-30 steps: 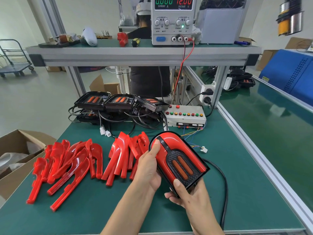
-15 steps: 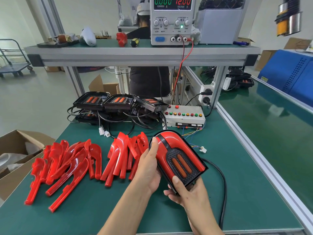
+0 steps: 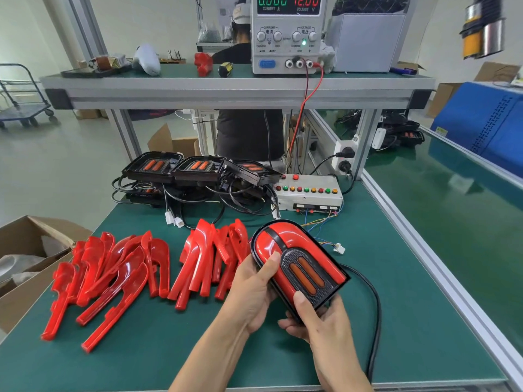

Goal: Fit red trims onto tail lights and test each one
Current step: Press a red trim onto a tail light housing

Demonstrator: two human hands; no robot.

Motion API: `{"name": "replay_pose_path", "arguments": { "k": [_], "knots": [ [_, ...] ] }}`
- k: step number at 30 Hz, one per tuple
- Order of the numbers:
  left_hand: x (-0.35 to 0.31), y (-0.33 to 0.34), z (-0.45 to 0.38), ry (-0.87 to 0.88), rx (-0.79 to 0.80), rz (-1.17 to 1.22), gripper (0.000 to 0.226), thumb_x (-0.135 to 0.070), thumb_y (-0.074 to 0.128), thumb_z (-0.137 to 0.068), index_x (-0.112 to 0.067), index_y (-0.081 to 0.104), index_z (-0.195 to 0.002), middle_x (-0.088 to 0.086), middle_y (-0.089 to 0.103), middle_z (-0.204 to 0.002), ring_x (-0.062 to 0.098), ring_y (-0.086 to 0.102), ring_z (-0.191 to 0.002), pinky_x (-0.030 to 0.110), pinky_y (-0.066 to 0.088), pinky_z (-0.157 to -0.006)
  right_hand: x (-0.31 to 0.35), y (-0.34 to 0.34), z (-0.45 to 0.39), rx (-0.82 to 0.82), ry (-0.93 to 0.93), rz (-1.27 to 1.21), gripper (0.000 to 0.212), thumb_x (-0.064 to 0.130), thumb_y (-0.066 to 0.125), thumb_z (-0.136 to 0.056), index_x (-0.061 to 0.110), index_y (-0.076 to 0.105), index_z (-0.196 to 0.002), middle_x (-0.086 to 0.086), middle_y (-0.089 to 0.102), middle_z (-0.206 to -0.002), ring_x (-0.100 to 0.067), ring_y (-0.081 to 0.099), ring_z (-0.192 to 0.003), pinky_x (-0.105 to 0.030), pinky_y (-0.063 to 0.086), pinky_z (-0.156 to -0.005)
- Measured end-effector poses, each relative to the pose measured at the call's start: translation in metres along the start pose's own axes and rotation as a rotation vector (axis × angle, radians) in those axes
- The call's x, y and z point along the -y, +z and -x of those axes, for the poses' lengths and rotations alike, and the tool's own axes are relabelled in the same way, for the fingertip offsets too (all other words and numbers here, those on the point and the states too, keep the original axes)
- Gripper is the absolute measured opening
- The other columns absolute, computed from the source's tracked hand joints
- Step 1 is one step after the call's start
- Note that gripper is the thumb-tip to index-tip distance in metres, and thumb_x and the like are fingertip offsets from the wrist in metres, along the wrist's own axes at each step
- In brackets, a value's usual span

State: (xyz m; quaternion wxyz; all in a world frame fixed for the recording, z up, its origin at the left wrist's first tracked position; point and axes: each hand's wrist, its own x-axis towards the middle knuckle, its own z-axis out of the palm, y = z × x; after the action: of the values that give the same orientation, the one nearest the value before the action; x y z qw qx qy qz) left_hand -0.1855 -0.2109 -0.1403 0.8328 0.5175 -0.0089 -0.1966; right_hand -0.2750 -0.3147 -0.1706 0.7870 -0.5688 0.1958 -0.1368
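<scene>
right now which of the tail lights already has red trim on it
The tail light held in both hands, left hand and right hand. The three tail lights at the back are bare black housings.

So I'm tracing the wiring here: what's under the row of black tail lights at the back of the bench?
Under the black tail lights lie tangled black cables and another dark unit, mostly covered. Two white connectors poke out in front. Where each cable ends is hidden.

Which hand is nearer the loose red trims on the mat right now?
Left. The left hand grips the tail light right beside the nearest trims; the right hand holds the light's lower end, farther from them.
</scene>
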Motion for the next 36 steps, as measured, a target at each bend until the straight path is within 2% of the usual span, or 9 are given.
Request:
{"name": "replay_pose_path", "arguments": {
  "k": [4, 8, 12, 15, 20, 24, 28, 32, 36],
  "knots": [
    [-0.004, -0.001, 0.0, 0.005, 0.038, 0.013, 0.041, -0.024, 0.065, -0.094, -0.003, 0.057, -0.129, 0.021, 0.069, -0.124, 0.038, 0.066, -0.116, 0.045, 0.06, -0.089, 0.005, 0.0, 0.002, 0.008, 0.028, 0.04, 0.061, 0.045, 0.079, -0.066, 0.02, 0.058, -0.117, -0.013, 0.078, -0.086, -0.04, 0.076, -0.071, -0.029, 0.06, -0.056],
    [-0.01, -0.003, 0.002, -0.009, 0.052, 0.047, 0.043, -0.024, 0.065, -0.092, -0.005, 0.058, -0.131, 0.02, 0.069, -0.126, 0.037, 0.066, -0.117, 0.047, 0.058, -0.091, 0.02, -0.012, 0.004, 0.058, 0.151, 0.13, 0.07, 0.069, 0.067, -0.065, 0.021, 0.06, -0.116, -0.009, 0.078, -0.088, -0.041, 0.076, -0.074, -0.035, 0.061, -0.055],
    [-0.015, -0.005, 0.004, -0.037, 0.054, 0.122, 0.045, -0.023, 0.065, -0.088, -0.006, 0.061, -0.129, 0.018, 0.071, -0.121, 0.03, 0.072, -0.105, 0.039, 0.061, -0.077, 0.034, -0.043, 0.0, -0.174, 0.013, 0.376, 0.074, 0.094, 0.047, -0.07, 0.031, 0.06, -0.105, 0.003, 0.074, -0.078, -0.028, 0.074, -0.06, -0.04, 0.056, -0.057],
    [-0.014, -0.004, 0.007, -0.067, 0.084, 0.118, 0.045, -0.022, 0.065, -0.086, -0.007, 0.061, -0.129, 0.017, 0.072, -0.12, 0.03, 0.072, -0.105, 0.039, 0.061, -0.076, 0.046, -0.052, -0.014, -0.182, -0.082, 0.475, 0.062, 0.09, 0.041, -0.073, 0.04, 0.059, -0.106, 0.022, 0.072, -0.087, -0.011, 0.073, -0.068, -0.03, 0.053, -0.058],
    [-0.011, -0.003, 0.014, -0.077, 0.115, 0.079, 0.043, -0.021, 0.061, -0.088, -0.006, 0.061, -0.129, 0.018, 0.072, -0.121, 0.029, 0.072, -0.105, 0.037, 0.06, -0.076, 0.051, -0.044, -0.036, 0.068, -0.044, 0.474, 0.05, 0.074, 0.051, -0.083, 0.034, 0.071, -0.105, 0.004, 0.075, -0.091, -0.009, 0.065, -0.071, -0.026, 0.05, -0.058],
    [-0.014, -0.006, 0.016, -0.089, 0.115, 0.052, 0.043, -0.022, 0.063, -0.087, -0.006, 0.062, -0.127, 0.018, 0.072, -0.12, 0.03, 0.072, -0.106, 0.038, 0.06, -0.077, 0.044, -0.045, -0.037, 0.205, -0.047, 0.449, 0.045, 0.068, 0.048, -0.092, 0.032, 0.072, -0.105, 0.002, 0.077, -0.094, -0.01, 0.072, -0.083, -0.022, 0.054, -0.068],
    [-0.016, -0.005, 0.015, -0.087, 0.104, -0.019, 0.044, -0.034, 0.067, -0.088, -0.01, 0.065, -0.125, 0.015, 0.073, -0.119, 0.031, 0.071, -0.109, 0.043, 0.06, -0.081, 0.038, -0.048, -0.039, 0.243, -0.117, 0.463, 0.045, 0.07, 0.049, -0.095, 0.033, 0.073, -0.103, 0.004, 0.075, -0.081, -0.008, 0.058, -0.062, -0.02, 0.042, -0.054],
    [-0.017, -0.002, 0.012, -0.081, -0.001, -0.121, 0.056, -0.052, 0.072, -0.078, -0.011, 0.07, -0.117, 0.009, 0.077, -0.109, 0.022, 0.075, -0.099, 0.035, 0.061, -0.075, 0.033, -0.053, -0.041, 0.256, -0.194, 0.51, 0.045, 0.07, 0.048, -0.09, 0.036, 0.072, -0.107, 0.006, 0.076, -0.085, -0.001, 0.062, -0.065, -0.013, 0.045, -0.057],
    [-0.024, -0.003, 0.004, 0.004, -0.207, -0.318, 0.071, -0.07, 0.083, -0.06, -0.023, 0.067, -0.111, -0.002, 0.078, -0.096, 0.013, 0.072, -0.084, 0.033, 0.055, -0.075, 0.028, -0.058, -0.042, 0.237, -0.235, 0.541, 0.04, 0.067, 0.047, -0.092, 0.041, 0.071, -0.11, 0.011, 0.077, -0.098, -0.004, 0.072, -0.089, -0.012, 0.05, -0.076]
  ]
}}
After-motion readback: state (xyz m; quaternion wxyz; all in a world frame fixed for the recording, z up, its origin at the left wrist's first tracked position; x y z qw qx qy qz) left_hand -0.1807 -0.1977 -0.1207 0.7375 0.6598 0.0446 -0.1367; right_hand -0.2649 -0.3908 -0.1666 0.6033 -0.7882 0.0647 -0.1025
